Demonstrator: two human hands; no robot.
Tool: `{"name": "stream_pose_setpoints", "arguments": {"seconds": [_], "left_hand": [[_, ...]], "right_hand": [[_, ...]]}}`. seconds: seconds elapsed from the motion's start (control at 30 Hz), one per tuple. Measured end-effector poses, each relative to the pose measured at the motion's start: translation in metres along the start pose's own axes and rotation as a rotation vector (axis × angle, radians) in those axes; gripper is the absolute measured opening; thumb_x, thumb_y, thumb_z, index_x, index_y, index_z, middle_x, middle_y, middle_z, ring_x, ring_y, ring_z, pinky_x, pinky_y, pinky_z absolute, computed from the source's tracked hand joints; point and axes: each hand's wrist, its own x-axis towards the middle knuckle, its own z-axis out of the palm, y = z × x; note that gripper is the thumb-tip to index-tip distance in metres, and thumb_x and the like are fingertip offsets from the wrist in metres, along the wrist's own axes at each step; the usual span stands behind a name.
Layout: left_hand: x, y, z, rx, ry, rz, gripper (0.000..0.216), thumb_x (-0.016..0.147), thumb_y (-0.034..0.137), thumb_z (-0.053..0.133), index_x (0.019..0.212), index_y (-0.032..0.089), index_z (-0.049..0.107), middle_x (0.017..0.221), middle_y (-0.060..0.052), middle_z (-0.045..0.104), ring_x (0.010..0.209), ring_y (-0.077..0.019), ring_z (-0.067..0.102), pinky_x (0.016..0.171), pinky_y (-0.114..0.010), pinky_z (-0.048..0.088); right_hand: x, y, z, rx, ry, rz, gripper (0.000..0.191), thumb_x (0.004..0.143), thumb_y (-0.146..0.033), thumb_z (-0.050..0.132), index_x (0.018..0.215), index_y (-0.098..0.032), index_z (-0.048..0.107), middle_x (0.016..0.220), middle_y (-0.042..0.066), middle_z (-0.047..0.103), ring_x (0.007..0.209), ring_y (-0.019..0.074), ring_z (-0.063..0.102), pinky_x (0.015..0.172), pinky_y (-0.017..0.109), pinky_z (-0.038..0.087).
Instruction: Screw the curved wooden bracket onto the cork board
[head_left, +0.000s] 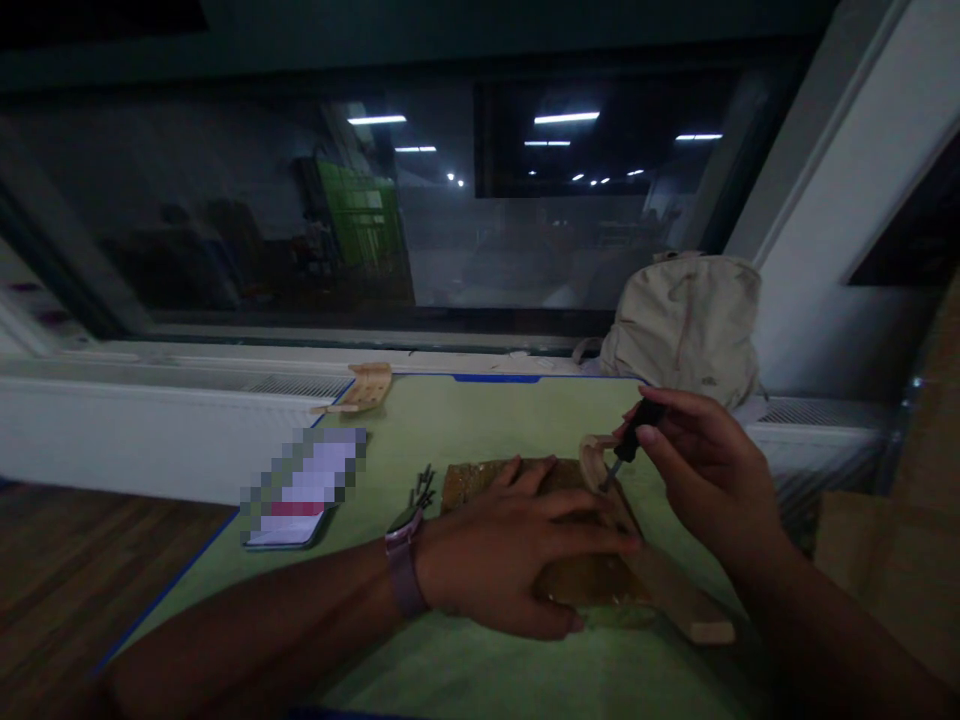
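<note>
A brown board (pixel 480 480) lies on the green mat (pixel 465 420) with a pale wooden piece (pixel 675 590) laid across its right side. My left hand (pixel 517 550) lies flat over the board and the wooden piece, fingers stretched out, pressing them down. My right hand (pixel 712 470) is closed round a small black-handled screwdriver (pixel 634 432), whose tip points down at the upper end of the wooden piece. A watch (pixel 403 560) is on my left wrist.
Several dark screws (pixel 424 488) lie just left of the board. A phone (pixel 300 490) rests near the mat's left edge. Another wooden part (pixel 364 388) sits at the far left corner, and a beige backpack (pixel 686 320) stands at the back right by the window.
</note>
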Motion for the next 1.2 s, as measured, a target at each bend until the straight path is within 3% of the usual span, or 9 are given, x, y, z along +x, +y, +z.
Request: {"name": "stream_pose_setpoints", "arguments": {"seconds": [0.17,0.27,0.37,0.53,0.7,0.8,0.93,1.07,1.2], "left_hand": [[0.0,0.001,-0.003,-0.012,0.007,0.012,0.081,0.083,0.045,0.08,0.157,0.035,0.05,0.161,-0.001,0.049,0.142,-0.0408,0.044,0.122,-0.062,0.029],[0.0,0.001,-0.002,-0.008,-0.004,0.014,0.08,0.084,0.046,0.081,0.158,0.035,0.05,0.162,-0.001,0.049,0.144,-0.0403,0.042,0.123,-0.062,0.029],[-0.001,-0.001,-0.002,0.001,-0.024,-0.008,0.082,0.085,0.046,0.082,0.159,0.037,0.047,0.166,-0.001,0.044,0.149,-0.0432,0.036,0.124,-0.066,0.025],[-0.001,0.002,-0.005,0.003,-0.075,-0.054,0.084,0.084,0.045,0.082,0.16,0.038,0.047,0.166,-0.002,0.044,0.152,-0.0451,0.032,0.124,-0.069,0.024],[0.0,0.003,-0.006,-0.004,-0.098,-0.066,0.085,0.082,0.041,0.084,0.159,0.039,0.046,0.167,0.0,0.043,0.153,-0.044,0.032,0.125,-0.068,0.025],[-0.001,0.0,-0.003,-0.01,-0.088,-0.053,0.084,0.084,0.04,0.082,0.159,0.042,0.043,0.168,0.002,0.04,0.155,-0.0426,0.029,0.126,-0.069,0.021],[-0.005,-0.003,0.001,-0.018,-0.071,-0.037,0.083,0.09,0.039,0.077,0.161,0.047,0.035,0.171,0.005,0.035,0.158,-0.0413,0.025,0.127,-0.07,0.02],[-0.007,-0.003,0.001,-0.014,-0.094,-0.052,0.085,0.09,0.037,0.076,0.162,0.047,0.034,0.172,0.004,0.034,0.159,-0.044,0.02,0.125,-0.075,0.018],[-0.007,-0.002,0.0,-0.012,-0.115,-0.07,0.082,0.091,0.038,0.075,0.163,0.046,0.035,0.172,0.002,0.034,0.159,-0.0457,0.022,0.124,-0.076,0.018]], "right_hand": [[0.004,-0.001,-0.004,-0.152,0.024,-0.097,0.026,0.093,-0.031,0.077,0.118,-0.031,0.074,0.103,0.004,0.074,0.087,0.0181,0.072,0.071,0.029,0.062],[0.005,-0.003,-0.005,-0.2,-0.009,-0.159,0.026,0.102,-0.034,0.062,0.126,-0.03,0.074,0.112,0.007,0.075,0.103,0.022,0.071,0.087,0.037,0.061],[0.005,-0.001,-0.003,-0.125,-0.029,-0.129,0.03,0.106,-0.035,0.056,0.132,-0.032,0.071,0.12,0.007,0.078,0.115,0.0231,0.072,0.104,0.044,0.057],[0.003,0.008,0.002,0.099,-0.024,0.039,0.031,0.098,-0.035,0.071,0.128,-0.031,0.071,0.108,0.004,0.079,0.094,0.0187,0.077,0.083,0.034,0.064],[0.004,0.009,0.002,-0.008,0.084,-0.007,0.025,0.089,-0.035,0.08,0.112,-0.029,0.074,0.091,0.001,0.069,0.083,0.0163,0.068,0.069,0.027,0.059],[0.005,0.007,0.002,-0.044,0.091,-0.029,0.02,0.095,-0.041,0.073,0.111,-0.028,0.074,0.098,0.004,0.069,0.09,0.018,0.067,0.073,0.03,0.059],[0.003,0.005,0.007,0.132,0.016,0.035,0.023,0.103,-0.045,0.062,0.119,-0.029,0.069,0.112,0.005,0.074,0.102,0.0186,0.073,0.09,0.036,0.062],[0.001,0.003,0.009,0.24,-0.035,0.072,0.024,0.098,-0.04,0.071,0.121,-0.031,0.067,0.104,0.002,0.074,0.092,0.0158,0.075,0.08,0.031,0.064],[0.002,0.001,0.007,0.021,0.042,-0.046,0.027,0.091,-0.039,0.079,0.115,-0.03,0.071,0.094,0.0,0.068,0.084,0.0156,0.067,0.073,0.029,0.06]]}}
